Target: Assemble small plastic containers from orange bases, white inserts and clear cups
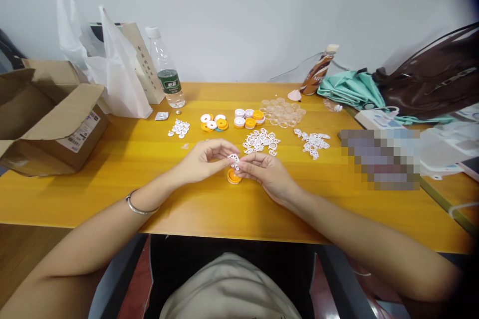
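Between my left hand (204, 159) and my right hand (271, 174) is a small white openwork plastic piece (234, 160), pinched by the fingertips of both. Just below it on the table sits an orange round cup-shaped part (234, 176) with a pale rim, close to my right fingertips. Beyond my hands lies a pile of white openwork pieces (261, 141), with a smaller group of white leaf-like pieces (314, 143) to its right. White and orange round cups (250, 122) stand behind the pile. Orange and white rings (214, 123) lie to their left.
Clear plastic rings (283, 112) and small white discs (180, 128) lie farther back. An open cardboard box (75, 124) and a water bottle (170, 79) stand left. A drink bottle (320, 71), a green folded umbrella (352, 90) and a brown bag (430, 70) are right.
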The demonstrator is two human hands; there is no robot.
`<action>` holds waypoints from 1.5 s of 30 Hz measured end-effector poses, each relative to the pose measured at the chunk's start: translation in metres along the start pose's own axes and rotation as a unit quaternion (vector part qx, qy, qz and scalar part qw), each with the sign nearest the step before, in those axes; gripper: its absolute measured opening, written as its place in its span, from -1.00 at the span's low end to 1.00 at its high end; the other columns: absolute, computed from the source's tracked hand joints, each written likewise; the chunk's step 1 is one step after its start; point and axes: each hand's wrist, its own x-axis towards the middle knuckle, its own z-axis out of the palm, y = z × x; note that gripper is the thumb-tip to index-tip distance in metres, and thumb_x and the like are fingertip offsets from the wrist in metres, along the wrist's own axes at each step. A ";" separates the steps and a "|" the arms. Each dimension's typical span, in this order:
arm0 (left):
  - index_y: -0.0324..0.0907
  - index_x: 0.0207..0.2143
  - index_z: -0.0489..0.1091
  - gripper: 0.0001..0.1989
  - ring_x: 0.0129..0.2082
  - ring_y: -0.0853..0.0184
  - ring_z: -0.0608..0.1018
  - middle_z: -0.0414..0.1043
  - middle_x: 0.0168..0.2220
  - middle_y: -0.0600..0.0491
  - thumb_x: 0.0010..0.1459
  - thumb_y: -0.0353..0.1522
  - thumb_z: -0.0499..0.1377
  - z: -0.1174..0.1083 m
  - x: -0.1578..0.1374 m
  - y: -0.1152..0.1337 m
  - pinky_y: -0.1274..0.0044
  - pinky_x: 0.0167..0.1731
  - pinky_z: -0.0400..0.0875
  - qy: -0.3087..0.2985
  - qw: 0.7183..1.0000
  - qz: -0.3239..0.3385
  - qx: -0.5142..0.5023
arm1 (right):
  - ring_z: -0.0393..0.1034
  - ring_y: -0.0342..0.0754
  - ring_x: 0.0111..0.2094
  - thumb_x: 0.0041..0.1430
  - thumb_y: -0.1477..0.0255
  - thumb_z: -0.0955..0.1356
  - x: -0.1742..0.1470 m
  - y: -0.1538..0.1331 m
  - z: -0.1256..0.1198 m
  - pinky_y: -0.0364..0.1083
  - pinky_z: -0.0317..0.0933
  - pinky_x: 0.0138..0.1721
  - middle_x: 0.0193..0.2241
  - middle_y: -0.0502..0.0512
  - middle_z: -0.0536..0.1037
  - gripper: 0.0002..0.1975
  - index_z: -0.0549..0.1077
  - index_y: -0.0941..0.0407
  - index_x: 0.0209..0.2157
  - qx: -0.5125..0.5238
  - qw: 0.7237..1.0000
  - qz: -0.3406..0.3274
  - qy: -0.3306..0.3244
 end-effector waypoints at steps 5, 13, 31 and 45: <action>-0.27 -0.22 0.29 -0.76 -0.37 0.46 0.51 0.45 -0.36 0.04 0.04 -0.43 0.21 -0.001 0.000 0.002 0.56 -0.26 0.43 0.010 1.000 -0.007 -0.024 | 0.42 -0.16 -0.40 -0.10 0.31 0.45 0.004 -0.006 -0.006 -0.09 0.30 -0.23 -0.44 0.00 0.52 -0.78 0.43 0.14 -0.43 -0.107 0.992 -0.055 -0.029; -0.27 -0.27 0.35 -0.85 -0.33 0.43 0.50 0.44 -0.31 0.00 0.11 -0.37 0.15 -0.008 -0.003 0.001 0.52 -0.23 0.42 -0.058 0.992 0.022 0.106 | 0.26 -0.08 -0.36 -0.25 0.27 0.51 0.007 -0.008 -0.020 -0.08 0.21 -0.30 -0.39 0.04 0.36 -0.54 0.39 0.13 -0.27 -0.522 0.826 -0.198 -0.083; -0.22 -0.24 0.35 -0.87 -0.29 0.39 0.48 0.42 -0.29 0.00 0.17 -0.38 0.07 -0.002 -0.003 -0.002 0.51 -0.22 0.37 -0.099 0.954 0.098 0.266 | 0.24 -0.12 -0.40 -0.07 0.42 0.42 0.010 0.000 -0.019 -0.15 0.15 -0.35 -0.45 0.02 0.34 -0.83 0.38 0.14 -0.41 -0.550 0.799 -0.223 -0.097; -0.22 -0.28 0.32 -0.92 -0.33 0.39 0.44 0.39 -0.36 0.04 0.16 -0.44 0.06 -0.001 -0.003 0.000 0.55 -0.29 0.30 -0.107 0.931 0.128 0.325 | 0.24 -0.14 -0.42 -0.08 0.41 0.43 0.014 0.002 -0.021 -0.17 0.13 -0.37 -0.48 0.00 0.34 -0.83 0.38 0.15 -0.43 -0.549 0.799 -0.224 -0.098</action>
